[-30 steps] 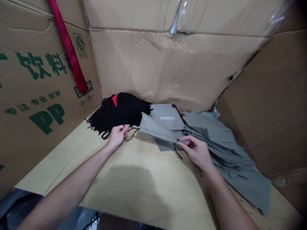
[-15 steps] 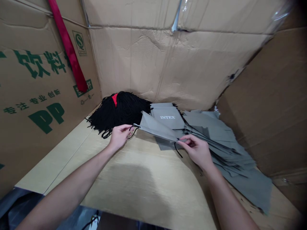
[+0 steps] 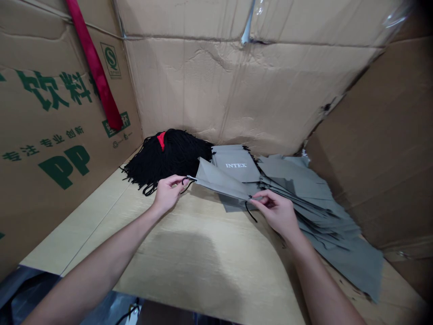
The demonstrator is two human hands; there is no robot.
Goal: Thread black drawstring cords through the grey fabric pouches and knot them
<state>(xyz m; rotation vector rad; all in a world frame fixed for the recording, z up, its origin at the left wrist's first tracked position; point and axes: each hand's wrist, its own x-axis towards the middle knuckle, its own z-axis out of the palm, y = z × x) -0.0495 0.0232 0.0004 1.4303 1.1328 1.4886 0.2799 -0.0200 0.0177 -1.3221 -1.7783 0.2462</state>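
Note:
A small grey fabric pouch (image 3: 221, 179) is stretched at a slant between my two hands, above the table. At its left end a thin metal threader (image 3: 191, 178) sticks out of the hem. My left hand (image 3: 168, 193) is closed in a pinch on a black cord (image 3: 184, 182) beside that metal end. The pouch's right corner is pinched by my right hand (image 3: 275, 210), with a black cord end (image 3: 251, 212) hanging below the fingertips. Behind the held pouch lies a stack of grey pouches (image 3: 237, 159) printed INTEX.
A heap of black cords (image 3: 176, 153) with a red band lies at the back left. Many flat grey fabric pieces (image 3: 318, 203) spread over the right side. Cardboard walls (image 3: 189, 85) enclose the wooden table (image 3: 176, 266), and a red ribbon (image 3: 98, 72) hangs at left.
Hardly anything differs. The view has shifted very slightly; both hands keep their pinches and the pouch stays stretched between them.

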